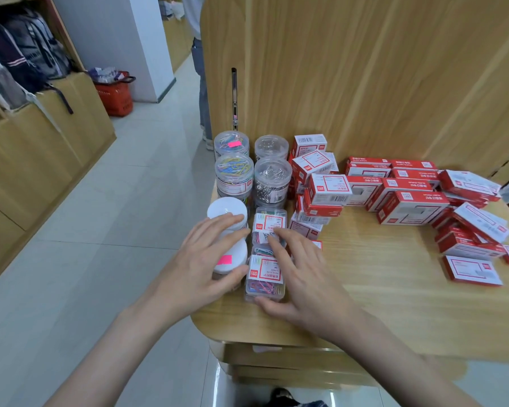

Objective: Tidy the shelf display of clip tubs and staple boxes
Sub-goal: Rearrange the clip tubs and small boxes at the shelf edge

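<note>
Squaring the front row: left hand [206,254] flat across the white-lidded tubs [228,227], right hand [299,277] spread, thumb bracing the clear clip box [265,274], keeping columns flush.

I have a single wide-angle view, worn on the head, looking forward and steeply down over both forearms. It sits close above the left grip [206,254] and right grip [300,277], with the tabletop [379,304] stretching right of them and aisle floor [86,230] to their left.
</note>
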